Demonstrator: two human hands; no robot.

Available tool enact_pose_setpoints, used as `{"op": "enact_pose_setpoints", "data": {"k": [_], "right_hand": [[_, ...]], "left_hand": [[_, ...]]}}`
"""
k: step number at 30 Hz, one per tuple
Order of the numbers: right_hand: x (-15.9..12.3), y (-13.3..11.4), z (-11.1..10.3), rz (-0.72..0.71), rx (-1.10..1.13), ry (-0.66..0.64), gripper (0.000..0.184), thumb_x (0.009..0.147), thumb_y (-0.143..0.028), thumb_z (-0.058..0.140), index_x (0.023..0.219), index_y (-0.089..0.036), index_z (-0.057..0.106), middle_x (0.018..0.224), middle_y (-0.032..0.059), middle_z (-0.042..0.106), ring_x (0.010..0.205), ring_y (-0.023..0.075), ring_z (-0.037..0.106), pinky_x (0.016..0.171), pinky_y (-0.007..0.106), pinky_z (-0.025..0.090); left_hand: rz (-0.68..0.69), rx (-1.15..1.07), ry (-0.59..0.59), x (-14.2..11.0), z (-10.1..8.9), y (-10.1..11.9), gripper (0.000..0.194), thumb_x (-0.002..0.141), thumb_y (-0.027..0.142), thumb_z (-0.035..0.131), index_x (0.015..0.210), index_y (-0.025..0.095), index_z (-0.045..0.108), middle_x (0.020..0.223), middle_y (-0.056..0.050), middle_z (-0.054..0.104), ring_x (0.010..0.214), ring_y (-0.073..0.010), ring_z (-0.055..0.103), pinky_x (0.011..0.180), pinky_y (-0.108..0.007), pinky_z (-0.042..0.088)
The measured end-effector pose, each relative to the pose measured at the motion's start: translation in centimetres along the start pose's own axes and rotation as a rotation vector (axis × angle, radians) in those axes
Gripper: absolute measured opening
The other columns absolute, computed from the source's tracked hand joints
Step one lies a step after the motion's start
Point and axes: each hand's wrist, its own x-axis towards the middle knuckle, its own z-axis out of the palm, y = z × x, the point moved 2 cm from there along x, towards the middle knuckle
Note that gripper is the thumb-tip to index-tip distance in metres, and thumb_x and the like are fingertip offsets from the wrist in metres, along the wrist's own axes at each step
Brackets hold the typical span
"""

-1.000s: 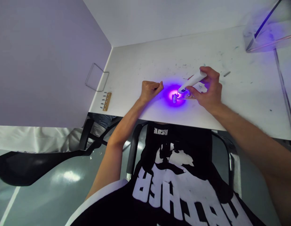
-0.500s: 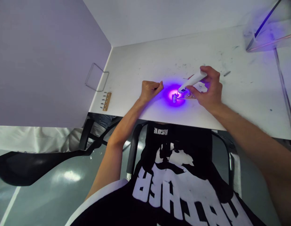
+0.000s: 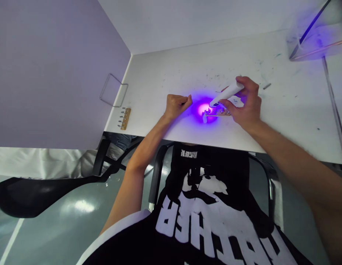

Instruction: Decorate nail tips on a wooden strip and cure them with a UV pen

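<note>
My right hand grips a white handheld UV lamp, slanting it down to the left. Violet light from its lower end falls on a narrow strip with several small upright pieces. A pale, rounded piece sits at the strip's left end; glare blurs its detail. The strip's right end lies close to my right fingers, and I cannot tell if they touch it. To the left of the glow, my left hand rests on the white table, curled into a fist with nothing showing in it.
A tan strip with several pegs lies near the table's left edge, below a thin wire frame. A clear, metal-edged stand occupies the back right. A small grey stick lies beyond my right hand. Dark specks mark the tabletop.
My right hand and the lamp have shifted very slightly up and to the right, showing slightly more of the strip. My left hand has stayed in place.
</note>
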Motion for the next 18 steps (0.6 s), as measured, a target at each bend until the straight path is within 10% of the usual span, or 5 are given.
{"op": "enact_pose_setpoints", "data": {"k": [18], "right_hand": [[0.05, -0.05, -0.08, 0.009, -0.009, -0.016, 0.071, 0.078, -0.055, 0.076, 0.139, -0.046, 0.041, 0.131, -0.001, 0.065, 0.1, 0.0267, 0.073, 0.087, 0.052, 0.066]], "left_hand": [[-0.019, 0.018, -0.032, -0.1, 0.04, -0.14, 0.058, 0.1, 0.026, 0.053, 0.053, 0.017, 0.02, 0.051, 0.008, 0.012, 0.045, -0.0025, 0.012, 0.046, -0.024, 0.011]]}}
